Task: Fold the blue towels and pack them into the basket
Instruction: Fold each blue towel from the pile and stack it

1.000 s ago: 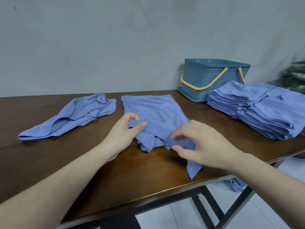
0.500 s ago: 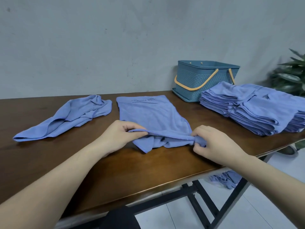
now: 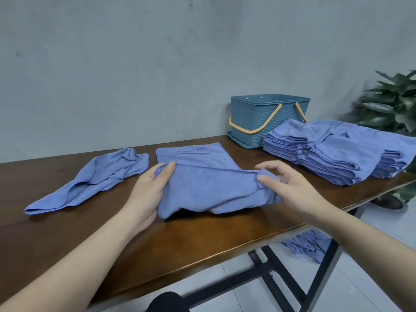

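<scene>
Towel work is mid-fold at the centre of the table [image 3: 67,239], and reading from the left, a crumpled towel [image 3: 90,179] lies loose and unfolded near the far left side, untouched. Next to it the left hand [image 3: 149,192] pinches the near-left corner of the towel being folded [image 3: 209,188], thumb on top and fingers under the cloth. Half a second ago that near edge was only just lifted off the wood close to the person; now it has been carried away from them, so the raised hem runs across the towel's middle and only the strip bearing the printed logo shows beyond it. I judge this to be the first fold, nearly ready to be laid down and smoothed. The right hand [image 3: 290,188] grips the matching right corner between thumb and forefinger, its other fingers spread open above. Further right, a stack of folded towels [image 3: 337,154] sits in overlapping piles, and behind it the basket [image 3: 252,122], teal with orange handles, stands against the wall, its inside hidden, so packing seems not yet begun. Dark polished wood forms the tabletop on a black metal frame; more blue cloth [image 3: 308,244] lies on the pale tiled floor beneath, a plain grey wall stands behind, and a leafy plant [image 3: 391,104] fills the right edge.
</scene>
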`<state>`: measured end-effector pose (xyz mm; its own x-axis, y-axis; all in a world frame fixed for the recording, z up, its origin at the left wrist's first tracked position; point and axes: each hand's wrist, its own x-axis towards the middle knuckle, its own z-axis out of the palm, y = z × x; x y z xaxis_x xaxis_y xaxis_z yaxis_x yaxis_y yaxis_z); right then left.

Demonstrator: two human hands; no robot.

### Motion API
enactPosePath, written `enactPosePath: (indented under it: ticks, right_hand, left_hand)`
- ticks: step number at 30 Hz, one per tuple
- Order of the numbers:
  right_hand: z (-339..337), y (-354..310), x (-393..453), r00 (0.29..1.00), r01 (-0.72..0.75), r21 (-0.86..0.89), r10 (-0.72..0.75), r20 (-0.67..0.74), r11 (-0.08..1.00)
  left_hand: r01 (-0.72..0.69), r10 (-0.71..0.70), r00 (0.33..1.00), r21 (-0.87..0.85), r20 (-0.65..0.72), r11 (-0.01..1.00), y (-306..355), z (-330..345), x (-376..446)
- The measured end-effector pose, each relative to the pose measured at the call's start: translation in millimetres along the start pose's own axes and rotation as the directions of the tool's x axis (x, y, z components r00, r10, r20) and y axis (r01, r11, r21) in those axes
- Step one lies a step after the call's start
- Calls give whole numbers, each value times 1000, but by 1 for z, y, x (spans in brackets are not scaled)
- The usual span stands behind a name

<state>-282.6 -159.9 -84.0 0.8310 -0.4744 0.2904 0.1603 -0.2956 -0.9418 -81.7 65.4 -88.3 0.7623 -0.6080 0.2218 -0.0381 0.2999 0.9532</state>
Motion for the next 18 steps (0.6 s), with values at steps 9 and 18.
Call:
enactPosePath:
  ticks: [9,18]
  right_hand:
    - [9,8,-10,977,191,-259,-208,-38,947]
    - [2,3,-24,973,146,-89,-126,193,985]
  left_hand:
    - [108,-106,994,116,-28,987,16,-12,-24]
    - [166,-157,986,210,-58,964,20,-22,-31]
